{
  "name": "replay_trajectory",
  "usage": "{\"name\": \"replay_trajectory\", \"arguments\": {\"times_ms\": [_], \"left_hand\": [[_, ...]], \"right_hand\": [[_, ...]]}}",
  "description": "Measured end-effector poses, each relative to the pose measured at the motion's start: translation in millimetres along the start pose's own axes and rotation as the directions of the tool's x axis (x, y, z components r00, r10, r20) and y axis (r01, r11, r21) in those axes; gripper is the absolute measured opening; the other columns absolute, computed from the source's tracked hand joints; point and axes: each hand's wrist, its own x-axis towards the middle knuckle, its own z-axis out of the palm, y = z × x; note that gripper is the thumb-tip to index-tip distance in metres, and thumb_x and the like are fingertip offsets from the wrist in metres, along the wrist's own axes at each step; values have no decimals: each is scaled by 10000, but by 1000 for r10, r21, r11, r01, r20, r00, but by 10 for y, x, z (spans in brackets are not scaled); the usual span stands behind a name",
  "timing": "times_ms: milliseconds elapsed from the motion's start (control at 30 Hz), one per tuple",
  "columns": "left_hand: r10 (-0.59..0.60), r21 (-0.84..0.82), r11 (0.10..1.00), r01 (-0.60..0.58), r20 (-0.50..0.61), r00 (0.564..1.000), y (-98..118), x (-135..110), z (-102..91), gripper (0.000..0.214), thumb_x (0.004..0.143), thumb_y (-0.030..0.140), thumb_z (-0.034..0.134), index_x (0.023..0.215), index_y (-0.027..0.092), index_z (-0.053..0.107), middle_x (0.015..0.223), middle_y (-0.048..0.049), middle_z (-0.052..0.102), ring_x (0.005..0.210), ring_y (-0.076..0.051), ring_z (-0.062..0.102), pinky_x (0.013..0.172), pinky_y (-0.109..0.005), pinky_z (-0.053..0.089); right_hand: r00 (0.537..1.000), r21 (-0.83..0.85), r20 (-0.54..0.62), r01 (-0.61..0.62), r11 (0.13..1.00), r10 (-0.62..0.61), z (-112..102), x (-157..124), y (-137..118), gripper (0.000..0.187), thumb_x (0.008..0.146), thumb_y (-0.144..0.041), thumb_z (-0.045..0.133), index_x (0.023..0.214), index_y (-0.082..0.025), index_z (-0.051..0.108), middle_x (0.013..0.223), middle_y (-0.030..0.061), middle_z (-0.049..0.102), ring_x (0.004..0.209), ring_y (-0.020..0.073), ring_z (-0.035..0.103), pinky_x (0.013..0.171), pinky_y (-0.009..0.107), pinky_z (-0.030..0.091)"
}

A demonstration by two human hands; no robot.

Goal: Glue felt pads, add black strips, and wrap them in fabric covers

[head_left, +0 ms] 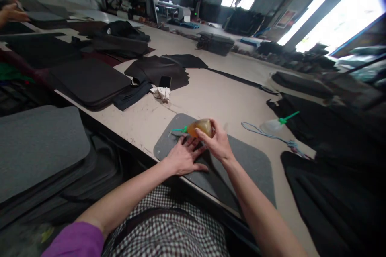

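Note:
My right hand [218, 141] grips a squeeze bottle [199, 128] of amber liquid, tipped on its side with its green nozzle [180, 129] pointing left. Under the bottle lies a grey, round-cornered sheet [250, 160] at the table's near edge. The nozzle tip hangs over or touches the sheet's left part; I cannot tell which. My left hand [185, 156] rests flat on that sheet, fingers spread, just below the bottle. Some of its fingertips are close beneath the bottle.
A second squeeze bottle [271, 125] with a green nozzle lies to the right beside a looped cord [256, 129]. Dark sheets [93, 80] are stacked at left, near a phone [165, 82] and a crumpled cloth [162, 93]. Grey sheets [42, 140] stand below left. Another person's hand [13, 13] shows far left.

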Motion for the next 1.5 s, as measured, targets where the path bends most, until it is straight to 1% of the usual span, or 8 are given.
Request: {"name": "replay_trajectory", "arguments": {"times_ms": [100, 200, 367, 567, 800, 1133, 1333, 1500], "left_hand": [[17, 14, 1000, -17, 23, 1000, 1, 24, -75, 835, 946, 795, 237, 1567, 265, 410, 1671, -148, 302, 1563, -323, 215, 1237, -608, 146], [-9, -33, 999, 13, 104, 995, 0, 85, -165, 821, 970, 763, 189, 1571, 245, 402, 1673, -162, 290, 1566, -309, 217, 1234, -593, 176], [-84, -24, 996, 86, 78, 993, -50, 241, -212, 868, 963, 773, 174, 1606, 212, 334, 1690, -191, 223, 1576, -318, 182, 1230, -574, 212], [-97, 128, 987, 92, 27, 995, -168, 265, 8, 862, 946, 795, 223, 1589, 243, 383, 1678, -183, 268, 1572, -328, 194, 1227, -597, 189], [-81, 181, 981, 71, 46, 996, -178, 241, 23, 809, 975, 753, 225, 1593, 254, 378, 1687, -163, 255, 1571, -311, 208, 1227, -570, 201], [-108, 266, 961, 80, 93, 990, -176, 267, 56, 795, 981, 744, 221, 1613, 275, 332, 1704, -135, 213, 1580, -296, 181, 1233, -546, 191], [-104, 292, 954, 70, 102, 989, -204, 282, 93, 769, 995, 719, 250, 1617, 273, 329, 1705, -133, 207, 1578, -311, 185, 1228, -551, 188], [-86, 281, 958, 54, 103, 991, -231, 293, 107, 782, 991, 719, 273, 1614, 251, 343, 1701, -158, 204, 1571, -328, 202, 1219, -554, 191]], "right_hand": [[989, -136, -140, 35, 990, -54, -57, 202, 166, 589, 828, -649, 676, 1214, -218, 563, 1110, 105, 680, 1000, 300, 652, 909, 466, 531], [976, -227, -192, 55, 972, -100, -58, 372, 290, 617, 837, -669, 644, 1227, -199, 556, 1135, 134, 671, 1045, 319, 642, 936, 486, 519], [977, -318, -136, 113, 941, -163, -2, 526, 344, 590, 865, -620, 621, 1261, -190, 545, 1206, 168, 646, 1080, 338, 634, 920, 491, 525], [982, -377, -94, 120, 919, -166, -149, 510, 379, 591, 868, -565, 634, 1312, -189, 531, 1234, 165, 642, 1067, 345, 640, 884, 482, 538], [987, -446, -78, 91, 890, -140, -753, 252, 503, 541, 864, -511, 650, 1290, -195, 546, 1244, 157, 643, 1089, 346, 625, 904, 482, 523], [975, -564, -204, -45, 824, -87, -1727, -430, 773, 548, 848, -544, 675, 1256, -195, 564, 1194, 136, 660, 1031, 331, 638, 887, 458, 506], [930, -572, -367, -203, 795, -27, -2293, -943, 918, 579, 800, -610, 696, 1198, -202, 596, 1169, 123, 675, 1043, 337, 645, 916, 475, 511], [859, -408, -501, -340, 848, 103, -2622, -1340, 980, 590, 756, -635, 732, 1173, -232, 626, 1079, 79, 702, 917, 298, 670, 787, 427, 565]]}}
